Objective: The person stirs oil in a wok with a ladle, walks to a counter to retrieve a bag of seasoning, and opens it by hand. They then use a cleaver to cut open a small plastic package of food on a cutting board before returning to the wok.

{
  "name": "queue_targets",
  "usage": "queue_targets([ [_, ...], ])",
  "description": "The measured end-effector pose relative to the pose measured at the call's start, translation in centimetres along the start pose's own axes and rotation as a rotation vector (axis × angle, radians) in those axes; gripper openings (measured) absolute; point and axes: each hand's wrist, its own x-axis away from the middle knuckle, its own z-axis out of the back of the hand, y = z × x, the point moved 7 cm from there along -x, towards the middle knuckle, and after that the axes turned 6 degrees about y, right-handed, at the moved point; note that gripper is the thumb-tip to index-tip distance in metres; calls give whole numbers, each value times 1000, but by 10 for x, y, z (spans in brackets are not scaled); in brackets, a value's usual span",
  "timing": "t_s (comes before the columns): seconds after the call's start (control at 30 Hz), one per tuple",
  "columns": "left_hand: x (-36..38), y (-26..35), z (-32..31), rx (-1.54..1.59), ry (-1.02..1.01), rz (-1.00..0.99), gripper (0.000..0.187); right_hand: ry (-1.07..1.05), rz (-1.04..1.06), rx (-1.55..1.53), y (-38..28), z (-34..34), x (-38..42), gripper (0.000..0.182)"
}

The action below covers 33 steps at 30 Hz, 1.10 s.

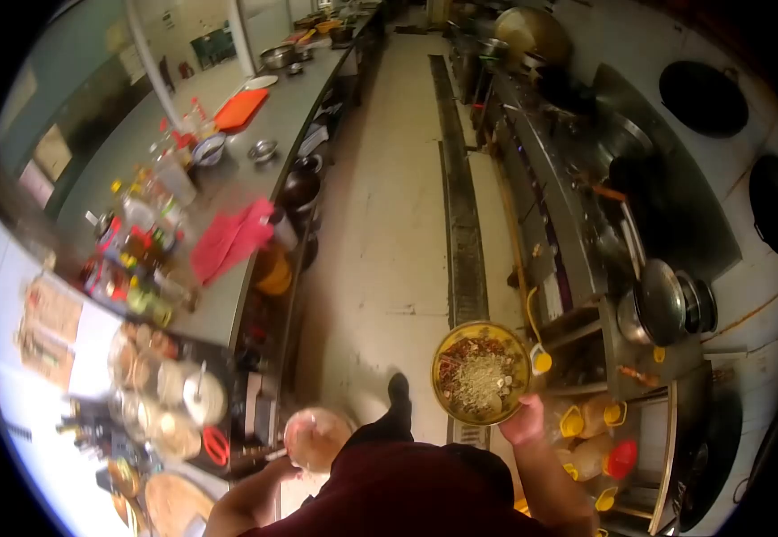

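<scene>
My right hand (523,422) grips the rim of a round gold-coloured metal bowl (521,347), held out over the floor drain. Inside the bowl lie pale crumbly bits (483,376) over darker reddish-brown pieces. At my left side, my left hand (283,469) is closed at the edge of a pale, see-through round tub (319,437) with something pinkish in it. Blur hides the fingers on that side in part.
On the left a long steel counter (219,192) carries bottles, a pink cloth (232,240) and an orange tray (240,108). Stoves (550,170) and pans (660,300) line the right, above yellow-capped jugs (595,452). A grated drain (465,251) runs along the aisle.
</scene>
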Motion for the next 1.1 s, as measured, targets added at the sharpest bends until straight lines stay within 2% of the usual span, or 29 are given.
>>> queue_targets([
  [0.03, 17, 21, 32, -51, 27, -87, 64, 9, 16, -33, 4, -10, 2, 78],
  [0.07, 12, 30, 63, -74, 38, -88, 64, 21, 34, -66, 8, -19, 3, 77],
  [0.1, -48, 95, 197, -140, 94, -127, 63, 33, 42, -88, -39, -58, -111, 77],
  [0.17, -86, 160, 293, -284, 195, -238, 61, 50, 71, -107, -66, -76, -160, 76],
  [0.2, -87, 262, 341, -168, 353, -353, 59, 45, 142, -20, -121, -71, -177, 72],
  [0.23, -69, 310, 404, -76, 511, -411, 57, 61, 174, -38, -143, -79, -196, 72],
  [0.3, -164, 371, 490, -154, 785, -721, 46, 41, 106, -44, -166, -101, -244, 70],
  [0.37, -68, 463, 606, 352, 655, -654, 49, 42, 133, -97, -195, -116, -306, 68],
  [0.4, -72, 492, 637, 340, 653, -675, 49, 28, 115, -92, -209, -126, -339, 67],
  [0.47, -78, 546, 707, 562, 590, -820, 44, 7, 83, -98, -235, -151, -410, 64],
  [0.5, -82, 567, 725, 561, 582, -834, 44, 13, 96, -94, -250, -161, -442, 64],
  [0.57, -100, 586, 752, 879, 282, -754, 39, -22, 18, -30, -272, -185, -522, 60],
  [0.63, -112, 597, 778, 974, 126, -685, 38, -40, -34, 3, -294, -211, -597, 60],
  [0.77, -122, 602, 859, 1177, -22, -616, 48, -39, -205, 84, -327, -293, -719, 59],
  [0.83, -118, 624, 917, 1454, -177, -712, 59, -91, -200, 104, -345, -331, -785, 54],
  [0.87, -115, 644, 948, 1489, -240, -800, 69, -150, -201, 129, -352, -349, -817, 49],
  [0.9, -111, 669, 981, 1475, -248, -797, 69, -142, -192, 119, -361, -363, -848, 49],
  [0.97, -98, 728, 1058, 1596, -294, -1049, 73, -178, -200, 134, -376, -389, -905, 48],
  [1.0, -100, 757, 1092, 1582, -403, -1130, 69, -182, -188, 115, -387, -401, -932, 46],
  [1.03, -114, 782, 1128, 1559, -431, -1128, 69, -165, -164, 103, -403, -410, -958, 46],
  [1.1, -152, 824, 1186, 1535, -327, -949, 59, -155, -78, 107, -433, -423, -998, 43],
])
